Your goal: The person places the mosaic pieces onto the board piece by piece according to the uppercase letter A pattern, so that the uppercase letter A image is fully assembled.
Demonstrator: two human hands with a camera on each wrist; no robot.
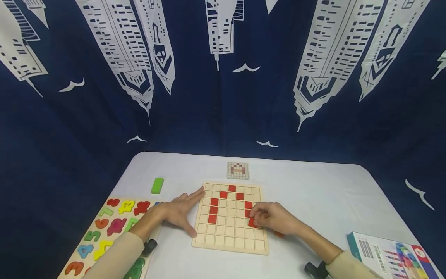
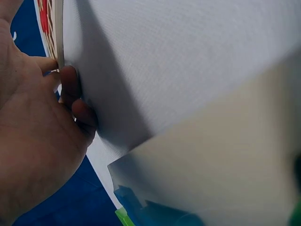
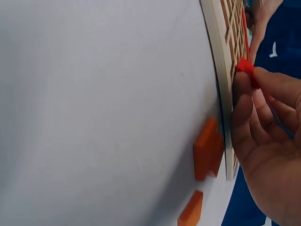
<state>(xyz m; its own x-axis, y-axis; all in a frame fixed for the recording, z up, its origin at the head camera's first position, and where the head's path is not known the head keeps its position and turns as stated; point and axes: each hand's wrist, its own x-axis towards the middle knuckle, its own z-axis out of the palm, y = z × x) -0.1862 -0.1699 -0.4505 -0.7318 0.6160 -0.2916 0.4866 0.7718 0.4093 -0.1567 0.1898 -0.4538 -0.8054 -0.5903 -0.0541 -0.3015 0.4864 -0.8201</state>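
A wooden grid board (image 1: 230, 242) lies on the table, with red square tiles (image 1: 213, 210) set in its cells in an arch-like pattern. My left hand (image 1: 181, 211) rests at the board's left edge, fingers spread, thumb near the lower left side. In the right wrist view my right hand (image 3: 273, 127) pinches a red tile (image 3: 246, 69) between thumb and finger. From the head view, that right hand (image 1: 271, 217) is over the board's right side, just below the red tiles in that column. Orange tiles (image 3: 205, 149) lie on the table beside the board's right edge.
A small pattern card (image 1: 238, 170) lies beyond the board. To the left are a green block (image 1: 157, 185) and a number puzzle board (image 1: 81, 254) with colourful pieces, partly under my left forearm. A printed box (image 1: 390, 254) sits at the right.
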